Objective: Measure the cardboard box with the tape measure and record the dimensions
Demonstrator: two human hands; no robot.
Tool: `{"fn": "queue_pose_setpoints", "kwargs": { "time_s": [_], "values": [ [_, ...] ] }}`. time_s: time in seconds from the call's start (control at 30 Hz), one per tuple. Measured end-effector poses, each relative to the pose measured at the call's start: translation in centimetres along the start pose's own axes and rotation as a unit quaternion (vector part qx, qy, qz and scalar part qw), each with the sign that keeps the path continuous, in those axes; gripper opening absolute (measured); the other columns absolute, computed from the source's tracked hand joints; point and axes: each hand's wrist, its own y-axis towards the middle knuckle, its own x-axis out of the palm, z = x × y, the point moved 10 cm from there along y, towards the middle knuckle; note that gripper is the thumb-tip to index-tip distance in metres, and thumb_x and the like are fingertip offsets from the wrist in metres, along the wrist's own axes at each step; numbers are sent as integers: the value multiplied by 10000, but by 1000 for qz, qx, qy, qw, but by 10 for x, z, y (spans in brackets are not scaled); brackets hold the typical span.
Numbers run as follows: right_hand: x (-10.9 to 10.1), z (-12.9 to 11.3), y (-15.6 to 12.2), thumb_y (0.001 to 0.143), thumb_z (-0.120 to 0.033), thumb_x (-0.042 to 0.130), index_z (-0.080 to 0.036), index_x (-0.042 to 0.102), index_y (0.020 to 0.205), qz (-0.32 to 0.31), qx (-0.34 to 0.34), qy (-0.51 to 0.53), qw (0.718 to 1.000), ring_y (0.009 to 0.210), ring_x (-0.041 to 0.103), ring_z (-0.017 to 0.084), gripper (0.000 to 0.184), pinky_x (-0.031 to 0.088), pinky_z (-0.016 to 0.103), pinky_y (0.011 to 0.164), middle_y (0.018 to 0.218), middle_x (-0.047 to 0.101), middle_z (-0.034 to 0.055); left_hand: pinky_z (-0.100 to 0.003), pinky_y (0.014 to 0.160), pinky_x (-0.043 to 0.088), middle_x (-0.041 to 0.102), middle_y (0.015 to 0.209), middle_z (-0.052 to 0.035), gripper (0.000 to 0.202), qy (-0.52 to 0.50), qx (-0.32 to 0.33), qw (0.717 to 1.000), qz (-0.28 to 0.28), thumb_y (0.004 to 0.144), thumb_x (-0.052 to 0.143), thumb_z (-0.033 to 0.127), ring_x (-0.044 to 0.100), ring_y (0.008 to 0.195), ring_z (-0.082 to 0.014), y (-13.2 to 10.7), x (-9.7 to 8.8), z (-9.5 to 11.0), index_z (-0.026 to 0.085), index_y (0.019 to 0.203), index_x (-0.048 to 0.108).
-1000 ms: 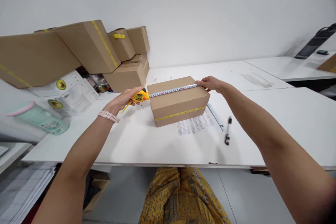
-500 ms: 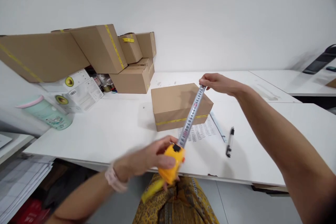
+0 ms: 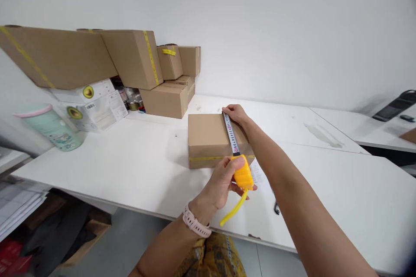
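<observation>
My left hand is wrapped round a yellow tape measure, thumb on top, just in front of a brown cardboard box. A yellow strap dangles from the tape measure's lower end. The pulled-out blade runs across the top of the box from front to back. At the far edge of the box, my right hand pinches the blade's end. A printed sheet shows partly beside the box, and my right forearm hides most of a pen.
Stacked cardboard boxes and white avocado-printed boxes stand at the back left. Nearer is a mint tumbler with a pink rim. The white table ends at its front edge by my body. A black object lies far right.
Both hands have brought the tape measure onto the box. The blade, earlier slanting over the right part, now crosses its top front to back. My left hand moved up and right, the right hand left.
</observation>
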Motion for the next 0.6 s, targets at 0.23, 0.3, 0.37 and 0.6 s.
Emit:
{"fn": "queue_pose_setpoints", "kwargs": {
  "time_s": [0.23,0.3,0.37,0.6],
  "values": [
    [-2,9,11,844,-455,642,-210,567,623,17,17,-52,998,643,436,141,338,344,284,624,593,512,-21,-229,380,468,620,803,-26,579,1,3,1000,-8,680,793,647,750,633,-240,13,1,1,211,949,525],
    [-3,6,11,832,-441,672,-217,547,611,20,31,-66,997,666,455,154,339,348,291,632,594,513,-8,-232,380,468,626,832,-35,583,4,-1,1000,-9,683,789,652,753,650,-244,14,1,1,207,951,524],
    [-7,0,3,838,-434,685,-229,535,625,16,43,-70,996,684,469,166,331,363,298,642,601,515,1,-232,381,472,617,857,-34,610,3,-1,1000,-8,670,788,675,755,663,-244,14,1,0,205,960,527],
    [-18,-25,-136,965,-572,504,-316,573,980,-84,4,54,995,851,542,188,266,478,293,721,865,581,19,-248,398,516,600,913,-24,661,-19,-14,1000,-4,641,811,690,750,691,-236,7,1,-13,218,1009,531]
  ]
}}
